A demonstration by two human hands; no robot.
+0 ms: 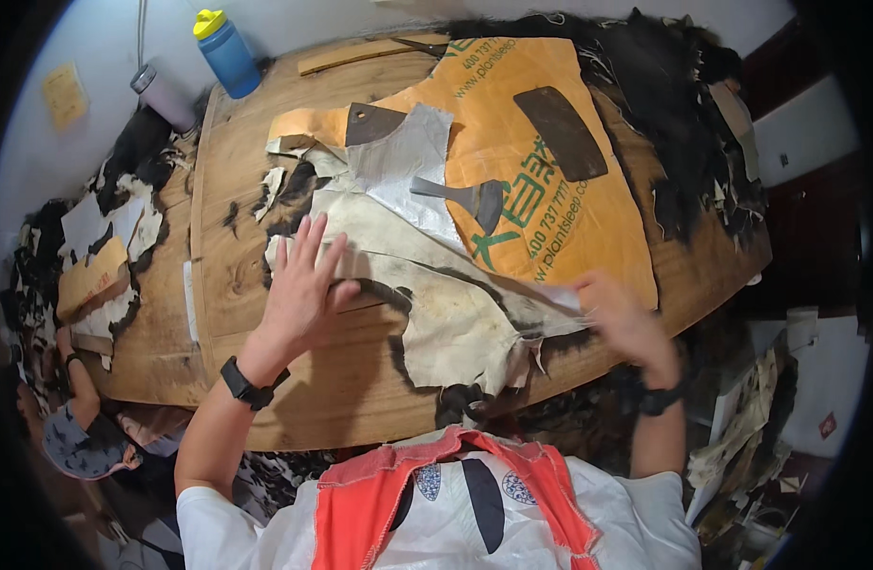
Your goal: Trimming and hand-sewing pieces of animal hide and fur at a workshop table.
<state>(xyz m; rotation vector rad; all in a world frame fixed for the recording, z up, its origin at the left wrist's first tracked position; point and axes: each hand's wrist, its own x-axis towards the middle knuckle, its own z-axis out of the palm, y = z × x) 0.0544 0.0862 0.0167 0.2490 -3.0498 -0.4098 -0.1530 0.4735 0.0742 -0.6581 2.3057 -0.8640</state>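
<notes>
My left hand (303,282) lies with its fingers spread on a cream-coloured piece of hide (455,328), which has dark hair showing along its edges. At the right end of the hide is my right hand (619,318), blurred by motion, its fingers curled. A whitish thing (558,296) shows at its fingertips; I cannot make out what it is. Beyond the hide lies a printed orange sheet (493,81) with a silver sheet (398,171) partly over it. A flat scraper (479,201) rests across both sheets. A dark curved plate (563,133) lies on the orange sheet.
All this lies on a wooden table (237,313). A blue bottle (227,57) with a yellow lid and a pale flask (165,100) stand far left. Scissors (422,47) lie beside a wooden strip (351,57). Black hides (660,95) cover the right edge. Another person (85,427) is at left.
</notes>
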